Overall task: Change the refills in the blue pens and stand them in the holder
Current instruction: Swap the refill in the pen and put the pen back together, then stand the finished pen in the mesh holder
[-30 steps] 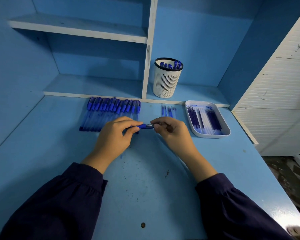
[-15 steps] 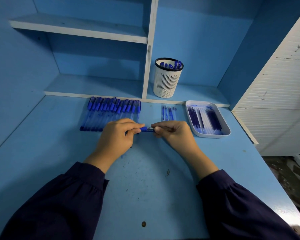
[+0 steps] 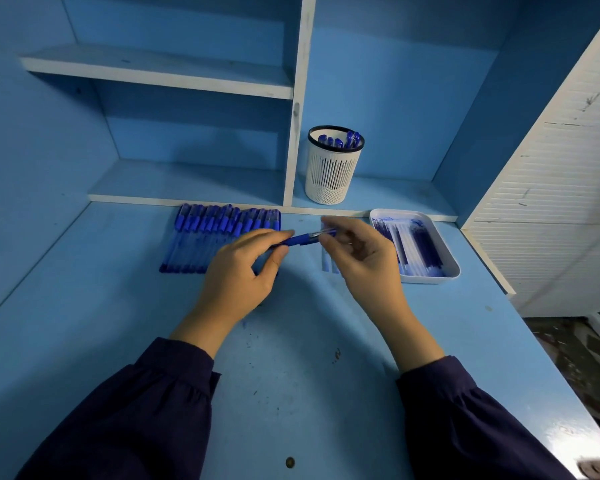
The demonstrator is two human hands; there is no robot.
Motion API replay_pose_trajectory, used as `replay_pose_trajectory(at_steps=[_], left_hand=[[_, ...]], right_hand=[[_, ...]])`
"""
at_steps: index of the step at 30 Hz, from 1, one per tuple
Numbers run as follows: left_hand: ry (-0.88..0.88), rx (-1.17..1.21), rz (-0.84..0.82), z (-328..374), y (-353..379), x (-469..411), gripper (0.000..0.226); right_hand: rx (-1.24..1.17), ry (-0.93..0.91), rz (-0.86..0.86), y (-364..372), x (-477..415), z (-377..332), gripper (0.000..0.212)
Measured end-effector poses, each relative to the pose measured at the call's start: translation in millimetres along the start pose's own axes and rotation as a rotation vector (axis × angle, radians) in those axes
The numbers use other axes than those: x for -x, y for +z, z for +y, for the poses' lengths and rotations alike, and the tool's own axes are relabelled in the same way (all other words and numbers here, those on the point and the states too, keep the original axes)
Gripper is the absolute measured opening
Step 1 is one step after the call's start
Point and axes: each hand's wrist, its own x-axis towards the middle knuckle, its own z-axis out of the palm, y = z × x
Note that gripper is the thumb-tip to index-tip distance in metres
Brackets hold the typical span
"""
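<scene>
The holder, a white slotted cup with a dark rim, stands on the low shelf, just right of the white divider. In front of the holder the desk stretches wide toward the person. Its right edge runs down from the white slatted panel, which closes the side to the right of the holder.

Both hands are raised over the desk, in front of the holder. The left hand grips the blue pen, with thumb and forefinger closed on its barrel. The right hand pinches the thin clear front end of this pen between thumb and forefinger, and its other fingers are loosely spread. If this end is a refill or a tip, I cannot tell.

Several capped blue pens stand inside the holder. The white tray, in front and right of the holder, contains refills, some blue, some pale. In front and left of the holder a row of pens lies side by side. A few loose refills lie under the right hand.
</scene>
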Motion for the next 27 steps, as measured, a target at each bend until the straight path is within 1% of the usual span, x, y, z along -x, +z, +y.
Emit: replay_pose_trajectory(at_steps=[4,6,9,12,16,18,20,24,27], left_hand=[[-0.071,0.021,0.014,-11,-2,-9,0.029],[-0.127,-0.035,0.0,-15,-4,-13,0.029],[-0.261,-0.21,-0.128,-18,-6,-19,0.034],[-0.313,-0.376,-0.292,-23,-8,-29,0.046],[-0.367,-0.456,-0.417,-29,-8,-38,0.052],[-0.378,-0.461,-0.45,-33,-7,-39,0.053],[-0.394,-0.463,-0.476,-35,-6,-40,0.054],[-0.406,-0.459,-0.454,-37,-5,-37,0.055],[-0.37,-0.469,-0.433,-35,-6,-35,0.055]], right_hand=[[-0.013,-0.086,0.165,-14,-9,-11,0.02],[0.029,-0.134,0.282,-23,-16,-17,0.017],[0.038,-0.22,0.427,-34,-33,-34,0.015],[0.07,-0.361,0.525,-43,-58,-55,0.014],[0.173,-0.522,0.606,-50,-103,-74,0.011],[0.246,-0.56,0.613,-49,-125,-77,0.011],[0.309,-0.556,0.584,-47,-145,-73,0.011],[0.46,-0.489,0.435,-41,-175,-48,0.014],[0.56,-0.385,0.3,-37,-188,-21,0.013]])
